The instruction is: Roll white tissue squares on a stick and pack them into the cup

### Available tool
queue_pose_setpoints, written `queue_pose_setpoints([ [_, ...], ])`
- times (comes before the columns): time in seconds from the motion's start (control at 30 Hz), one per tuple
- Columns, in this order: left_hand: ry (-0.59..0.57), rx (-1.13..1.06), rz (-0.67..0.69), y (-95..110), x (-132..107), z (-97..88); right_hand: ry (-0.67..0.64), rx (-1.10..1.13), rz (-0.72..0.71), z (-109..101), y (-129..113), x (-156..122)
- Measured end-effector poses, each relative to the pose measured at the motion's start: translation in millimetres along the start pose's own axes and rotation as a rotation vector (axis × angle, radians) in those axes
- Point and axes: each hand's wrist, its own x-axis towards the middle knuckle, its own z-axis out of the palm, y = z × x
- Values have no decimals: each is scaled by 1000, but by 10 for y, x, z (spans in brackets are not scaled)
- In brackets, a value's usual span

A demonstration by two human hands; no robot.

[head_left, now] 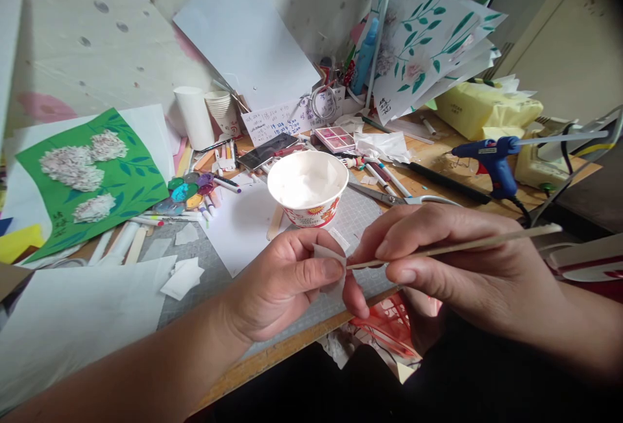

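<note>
While pinching a small paper scrap [331, 259] between thumb and forefinger of the left hand [282, 280], grips a thin wooden stick [452, 249] in the closed right hand [457, 270], tip at the scrap. Held above the near edge of the grey cutting mat [204, 293]. Just beyond, a paper bowl [311, 215] of white filling; farther right, scissors [403, 199].

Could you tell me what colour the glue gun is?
The glue gun is blue, in the head view.
</note>
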Motion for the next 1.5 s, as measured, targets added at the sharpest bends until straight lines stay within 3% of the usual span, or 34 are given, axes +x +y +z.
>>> queue_pose_setpoints([
  [0.4,-7,13,5,14,-2,38,-5,-65,9,-4,-19,12],
  [0.77,68,64,30,-16,15,25,13,-303,-77,-55,-14,0],
  [1.07,114,196,45,-42,-1,-7,-37,-297,-123,-59,-6,21],
  [1.17,163,347,154,-46,-11,-18,-11,-277,-118,-53,10,22],
  [1.33,444,838,607,-26,-93,-9,72,-299,-106,-54,-5,19],
  [1.4,407,1025,691,-12,-125,25,80,-304,-118,-44,-10,21],
  [1.5,300,1167,633,4,-126,105,43,-303,-135,-12,6,25],
])
